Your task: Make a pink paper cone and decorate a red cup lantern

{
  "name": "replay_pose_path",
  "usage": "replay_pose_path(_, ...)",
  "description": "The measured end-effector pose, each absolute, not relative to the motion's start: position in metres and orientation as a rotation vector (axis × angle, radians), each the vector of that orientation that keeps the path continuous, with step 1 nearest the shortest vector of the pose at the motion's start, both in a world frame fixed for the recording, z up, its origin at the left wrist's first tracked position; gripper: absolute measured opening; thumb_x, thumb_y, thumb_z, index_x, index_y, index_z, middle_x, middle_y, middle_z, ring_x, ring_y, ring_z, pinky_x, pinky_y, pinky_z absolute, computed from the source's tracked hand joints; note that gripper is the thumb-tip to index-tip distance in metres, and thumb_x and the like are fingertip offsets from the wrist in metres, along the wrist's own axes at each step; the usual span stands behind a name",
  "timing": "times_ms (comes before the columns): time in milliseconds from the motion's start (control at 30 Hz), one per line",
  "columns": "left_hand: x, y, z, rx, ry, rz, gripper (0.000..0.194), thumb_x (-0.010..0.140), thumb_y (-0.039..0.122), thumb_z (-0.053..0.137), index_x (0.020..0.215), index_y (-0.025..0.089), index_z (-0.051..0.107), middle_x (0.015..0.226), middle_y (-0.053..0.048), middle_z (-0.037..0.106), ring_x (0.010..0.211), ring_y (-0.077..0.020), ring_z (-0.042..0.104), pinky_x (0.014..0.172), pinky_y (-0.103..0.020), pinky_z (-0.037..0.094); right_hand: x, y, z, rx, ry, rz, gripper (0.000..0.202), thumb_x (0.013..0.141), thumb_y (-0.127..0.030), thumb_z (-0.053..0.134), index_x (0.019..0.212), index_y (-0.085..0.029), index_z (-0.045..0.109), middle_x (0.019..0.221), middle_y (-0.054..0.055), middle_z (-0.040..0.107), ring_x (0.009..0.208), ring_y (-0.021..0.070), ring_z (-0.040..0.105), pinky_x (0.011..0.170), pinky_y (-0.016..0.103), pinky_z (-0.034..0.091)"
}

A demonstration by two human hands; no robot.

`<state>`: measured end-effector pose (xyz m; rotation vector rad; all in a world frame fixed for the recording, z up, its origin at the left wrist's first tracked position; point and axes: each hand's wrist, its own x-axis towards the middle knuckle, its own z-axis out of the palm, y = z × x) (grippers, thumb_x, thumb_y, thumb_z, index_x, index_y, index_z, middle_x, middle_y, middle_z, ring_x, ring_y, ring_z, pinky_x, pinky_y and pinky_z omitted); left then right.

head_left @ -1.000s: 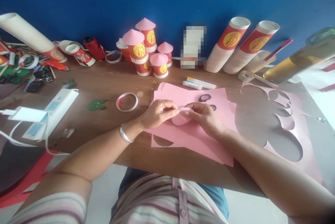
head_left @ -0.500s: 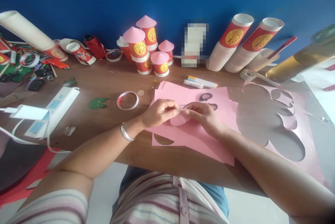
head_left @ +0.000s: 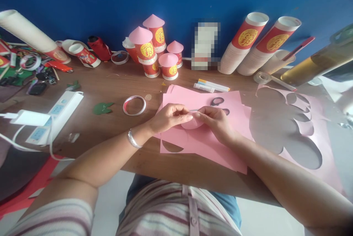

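Between my two hands is a small rounded piece of pink paper [head_left: 191, 123], pinched at its upper edge. My left hand [head_left: 171, 117] grips it with thumb and forefinger from the left. From the right, my right hand [head_left: 214, 120] pinches the same piece, thumb on its near face. Both hands hover over a stack of pink paper sheets [head_left: 217, 147]. On that stack, partly covered by my right hand, lie scissors [head_left: 217, 101] with dark handles. A roll of tape [head_left: 134, 105] rests left of the sheets.
Paper cups with pink cones [head_left: 168, 61] stand at the back, near markers [head_left: 211, 86]. Tall cup stacks [head_left: 242, 45] lean right of them. Cut pink scrap paper [head_left: 306, 129] lies at right. A power strip [head_left: 56, 118] and green cutout [head_left: 102, 108] are at left.
The pink piece now shows more of its face below my fingers. My fingertips have shifted slightly apart along its edge. The scissors and sheets stay where they were.
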<state>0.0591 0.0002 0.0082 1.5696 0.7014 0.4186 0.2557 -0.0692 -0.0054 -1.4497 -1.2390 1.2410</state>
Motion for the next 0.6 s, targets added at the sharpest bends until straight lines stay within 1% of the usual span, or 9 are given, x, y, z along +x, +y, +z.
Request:
replay_pose_path(133,0.061,-0.001,0.006,1.535,0.696,0.383,0.029,0.081,0.036,0.075,0.071,0.014,0.06,0.068,0.003,0.047,0.065,-0.008,0.041,0.06,-0.023,0.033,0.255,-0.069,-0.008,-1.419,-1.171,1.211,0.047,0.072,-0.067,0.079,0.069,-0.021,0.069,0.069,0.001,0.064,0.067,0.0148,0.053,0.061,0.027,0.042)
replay_pose_path(233,0.062,-0.001,0.003,1.491,0.721,0.373,0.033,0.08,0.038,0.077,0.068,0.014,0.057,0.066,0.004,0.045,0.064,-0.0076,0.04,0.06,-0.023,0.031,0.255,-0.07,-0.008,-1.4,-1.138,1.229,0.045,0.071,-0.064,0.081,0.07,-0.021,0.069,0.071,0.001,0.064,0.068,0.0147,0.053,0.063,0.027,0.043)
replay_pose_path(367,0.062,0.001,-0.002,1.408,0.7,0.369,0.031,0.076,0.038,0.079,0.071,0.013,0.061,0.068,0.003,0.05,0.066,-0.0083,0.045,0.061,-0.023,0.034,0.256,-0.07,-0.009,-1.384,-1.11,1.258,0.043,0.071,-0.062,0.082,0.071,-0.021,0.068,0.07,0.0,0.062,0.066,0.0133,0.049,0.063,0.028,0.041)
replay_pose_path(500,0.064,0.003,-0.001,1.35,0.65,0.357,0.027,0.074,0.035,0.081,0.074,0.013,0.064,0.07,0.002,0.056,0.067,-0.0088,0.048,0.063,-0.023,0.037,0.256,-0.071,-0.012,-1.307,-1.068,1.304,0.042,0.073,-0.06,0.082,0.075,-0.02,0.069,0.073,0.0,0.063,0.068,0.0131,0.05,0.066,0.028,0.04)
replay_pose_path(600,0.063,0.003,0.0,1.331,0.63,0.357,0.025,0.074,0.033,0.08,0.075,0.013,0.066,0.071,0.002,0.057,0.067,-0.0089,0.048,0.065,-0.024,0.038,0.255,-0.071,-0.012,-1.279,-1.03,1.34,0.042,0.072,-0.059,0.083,0.075,-0.02,0.068,0.072,-0.001,0.062,0.066,0.0125,0.049,0.065,0.028,0.039)
